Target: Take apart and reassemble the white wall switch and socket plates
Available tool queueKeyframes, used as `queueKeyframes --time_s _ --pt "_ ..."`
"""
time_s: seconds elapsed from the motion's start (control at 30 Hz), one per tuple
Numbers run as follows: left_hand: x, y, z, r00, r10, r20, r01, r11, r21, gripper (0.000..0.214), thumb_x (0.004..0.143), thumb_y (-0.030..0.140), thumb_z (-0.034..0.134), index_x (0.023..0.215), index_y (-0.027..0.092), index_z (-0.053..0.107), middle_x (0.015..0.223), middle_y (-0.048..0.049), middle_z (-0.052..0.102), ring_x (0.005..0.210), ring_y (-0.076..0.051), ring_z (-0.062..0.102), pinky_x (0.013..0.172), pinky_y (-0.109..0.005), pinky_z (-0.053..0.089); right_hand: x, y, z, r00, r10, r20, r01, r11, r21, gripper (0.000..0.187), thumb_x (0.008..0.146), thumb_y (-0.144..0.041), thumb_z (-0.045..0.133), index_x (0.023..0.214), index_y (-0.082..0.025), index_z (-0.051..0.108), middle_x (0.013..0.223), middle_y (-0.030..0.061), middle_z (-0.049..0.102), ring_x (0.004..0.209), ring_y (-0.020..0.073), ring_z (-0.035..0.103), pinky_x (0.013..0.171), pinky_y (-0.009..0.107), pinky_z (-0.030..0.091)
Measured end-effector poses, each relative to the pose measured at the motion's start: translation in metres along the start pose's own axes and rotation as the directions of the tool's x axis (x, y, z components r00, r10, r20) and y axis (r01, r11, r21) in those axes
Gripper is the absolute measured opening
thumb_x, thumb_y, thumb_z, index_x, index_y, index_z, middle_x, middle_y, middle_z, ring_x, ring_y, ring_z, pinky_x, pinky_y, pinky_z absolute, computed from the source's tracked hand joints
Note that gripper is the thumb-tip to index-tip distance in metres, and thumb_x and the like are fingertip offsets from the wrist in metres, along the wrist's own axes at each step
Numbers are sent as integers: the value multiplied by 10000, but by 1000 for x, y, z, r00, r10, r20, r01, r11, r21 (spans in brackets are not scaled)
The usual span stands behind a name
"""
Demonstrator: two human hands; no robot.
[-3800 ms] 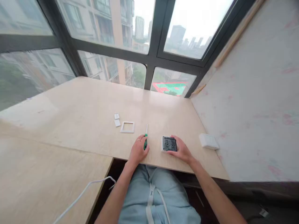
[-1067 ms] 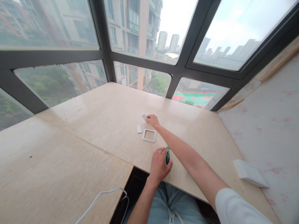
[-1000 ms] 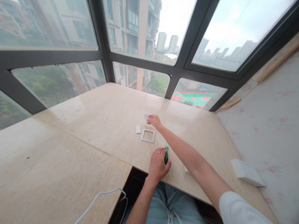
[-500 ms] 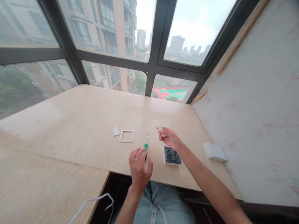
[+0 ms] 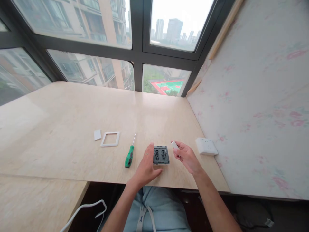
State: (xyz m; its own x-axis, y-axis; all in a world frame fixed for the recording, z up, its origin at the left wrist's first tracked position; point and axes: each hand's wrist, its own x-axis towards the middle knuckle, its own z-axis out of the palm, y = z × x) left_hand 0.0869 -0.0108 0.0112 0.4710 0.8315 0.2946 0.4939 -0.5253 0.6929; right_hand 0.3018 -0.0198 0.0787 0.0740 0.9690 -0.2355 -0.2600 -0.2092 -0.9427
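The light switch base (image 5: 161,155), a dark grey mechanism on a white box, sits on the table near its front edge. My left hand (image 5: 146,166) curls round its left side, thumb by its front edge. To the right of the switch, my right hand (image 5: 187,156) pinches a small white switch cover (image 5: 174,145) in the air. Further left lies a green-handled screwdriver (image 5: 129,157), its tip pointing away from me. Beyond it are a square white frame (image 5: 117,139) and another white switch cover (image 5: 97,135).
A white socket box (image 5: 206,146) stands against the papered wall on the right. The wooden table (image 5: 72,151) reaches the windows at the back. A white cable (image 5: 87,206) hangs at the lower left, and my lap is below the front edge.
My left hand has gone from beside the screwdriver to the switch base. My right hand has drawn back towards me with the cover, to the right of the base. The view has turned right.
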Motion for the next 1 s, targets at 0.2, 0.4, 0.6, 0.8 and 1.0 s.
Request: queueKeyframes --time_s 0.2,0.4,0.6,0.8,1.0 --pt "8 3 -3 995 -89 -45 83 989 -118 1006 764 187 699 1554 248 80 1468 -171 403 1382 -337 400 1118 -548 369 -8 13 -13 997 -66 -34 63 995 -80 423 801 -482 714 1110 -194 690 900 66 714 725 162 606 622 297 420" --pt "10 15 -8 988 -44 -148 4 966 -257 1031 739 341 799 1539 286 151 1369 -137 434 1290 -305 446 1092 -536 386 -14 19 -13 994 -88 -62 85 996 -39 359 853 -483 674 1118 -241 661 1130 87 726 1021 233 660 817 344 442" --pt "15 17 -8 974 76 -215 -118 974 -191 951 752 359 792 1516 256 234 1405 -157 425 1327 -320 425 1091 -534 396 -19 16 -4 998 -44 -49 48 995 86 330 831 -489 683 1052 -245 660 1147 85 734 1131 270 644 972 417 420" --pt "21 17 -9 966 134 -221 -175 968 -178 904 740 309 779 1496 239 287 1368 -152 480 1302 -320 466 1072 -523 429 -14 26 -1 982 -55 -181 50 998 -30 368 772 -492 743 1036 -237 713 1170 74 712 1123 258 607 991 405 421" --pt "23 17 -9 961 149 -234 -187 970 -152 848 765 298 759 1484 231 316 1385 -162 466 1317 -317 457 1069 -514 441 -13 34 -2 984 -40 -176 37 999 -19 397 757 -450 778 1094 -250 720 1121 54 711 1041 220 615 945 364 457"
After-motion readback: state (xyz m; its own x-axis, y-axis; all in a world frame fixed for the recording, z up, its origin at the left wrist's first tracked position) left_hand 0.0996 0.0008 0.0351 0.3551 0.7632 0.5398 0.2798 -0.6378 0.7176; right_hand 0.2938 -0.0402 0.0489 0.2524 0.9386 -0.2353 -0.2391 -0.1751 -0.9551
